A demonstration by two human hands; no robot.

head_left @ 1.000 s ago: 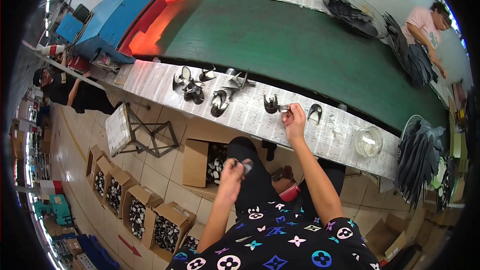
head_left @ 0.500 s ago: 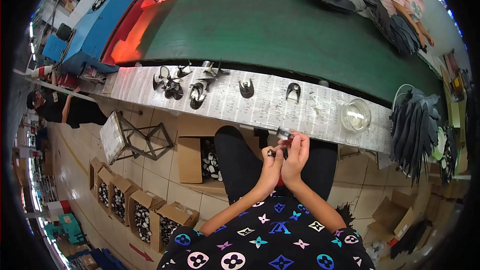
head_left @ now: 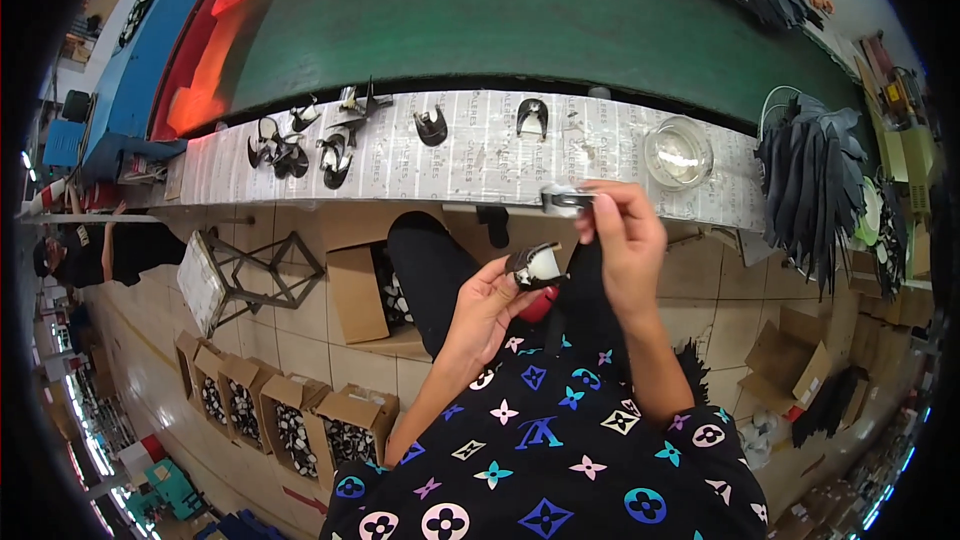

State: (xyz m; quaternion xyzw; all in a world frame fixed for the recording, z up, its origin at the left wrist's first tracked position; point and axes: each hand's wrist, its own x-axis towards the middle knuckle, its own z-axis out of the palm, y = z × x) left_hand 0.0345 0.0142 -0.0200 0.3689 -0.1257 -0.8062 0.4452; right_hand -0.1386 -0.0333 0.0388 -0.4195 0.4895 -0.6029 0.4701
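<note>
Paper-covered bench (head_left: 480, 155) with black shoe pieces (head_left: 300, 145) and glass bowl (head_left: 678, 152)

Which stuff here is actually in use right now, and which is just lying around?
In use:
- left hand holding a small black-and-white piece
- right hand pinching a small dark strip

Lying about:
- black pieces on the paper-covered ledge
- glass dish
- bundle of dark cut pieces
- cardboard boxes on the floor

Around me: a long green conveyor belt (head_left: 520, 20) ahead; a paper-covered surface (head_left: 470, 155) along its near edge; a tan tiled floor (head_left: 280, 360) below; open cardboard boxes (head_left: 300, 415) in a row at my left; a blue machine (head_left: 150, 50), red-lit, far left.
</note>
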